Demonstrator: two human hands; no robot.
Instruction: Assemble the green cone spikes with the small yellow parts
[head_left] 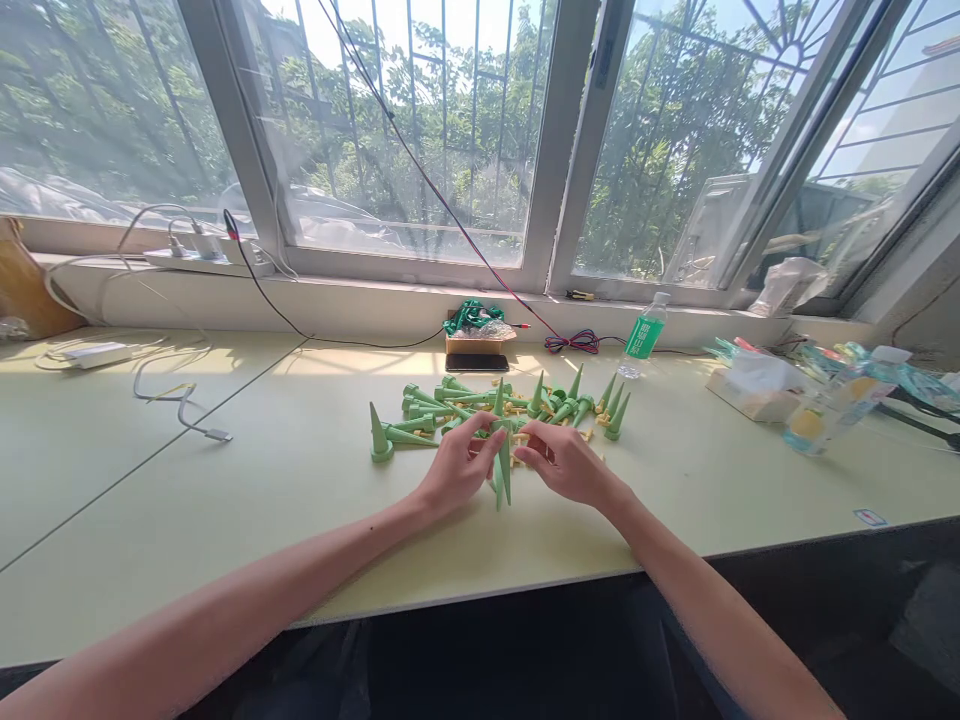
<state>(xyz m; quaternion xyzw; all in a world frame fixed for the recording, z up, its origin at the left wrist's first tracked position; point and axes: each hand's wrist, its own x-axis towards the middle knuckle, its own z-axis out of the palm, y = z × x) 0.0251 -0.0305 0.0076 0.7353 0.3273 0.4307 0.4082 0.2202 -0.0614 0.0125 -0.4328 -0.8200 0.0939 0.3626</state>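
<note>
My left hand is closed on a green plastic watering spike, whose tip points down toward the table's front edge. Close to the spike's upper end, my right hand pinches a small yellow plastic piece, partly hidden by the fingers. Whether the piece touches the spike I cannot tell. Behind both hands lies a heap of similar green spikes mixed with small yellow pieces. One upright spike stands at the left on its cap, and several more spikes stand at the right.
A black phone lies before a small box at the back. To the right are a green-labelled bottle, a tissue box and another bottle. A white cable crosses the table at left.
</note>
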